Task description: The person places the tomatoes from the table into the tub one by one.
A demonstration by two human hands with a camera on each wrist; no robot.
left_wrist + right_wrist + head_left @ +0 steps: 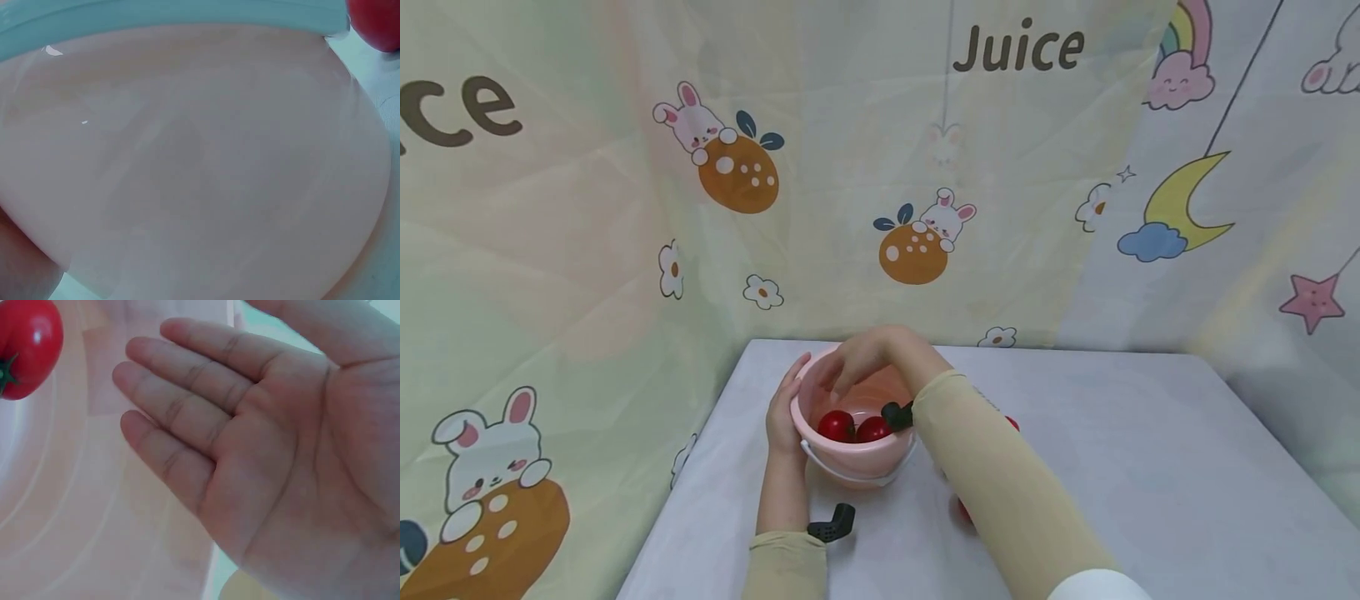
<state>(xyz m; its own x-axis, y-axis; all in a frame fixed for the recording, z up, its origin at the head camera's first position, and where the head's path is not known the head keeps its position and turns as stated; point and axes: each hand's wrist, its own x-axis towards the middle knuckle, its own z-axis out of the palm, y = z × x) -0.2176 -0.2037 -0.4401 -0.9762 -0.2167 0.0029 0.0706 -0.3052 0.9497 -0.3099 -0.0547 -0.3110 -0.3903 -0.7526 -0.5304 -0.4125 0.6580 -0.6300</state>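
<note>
A pink bucket (857,458) with a white handle (880,481) stands near the far left of the table. My left hand (785,417) rests against its left side, fingers extended along the outer wall up to the rim. The bucket's smooth outside wall (206,156) fills most of the left wrist view. Over the bucket's mouth reaches my right hand (865,358), fingers pointing down inside. Its palm and spread, nearly straight fingers show with nothing held in the right wrist view. Inside lie two red tomatoes (837,426); one tomato (28,347) shows its green stem there.
On the white table (1120,467), red objects peek out from behind my right forearm: one red piece (1012,423) beyond it and another (964,510) on its near side. Printed cloth walls (820,275) stand behind and to the left of the table.
</note>
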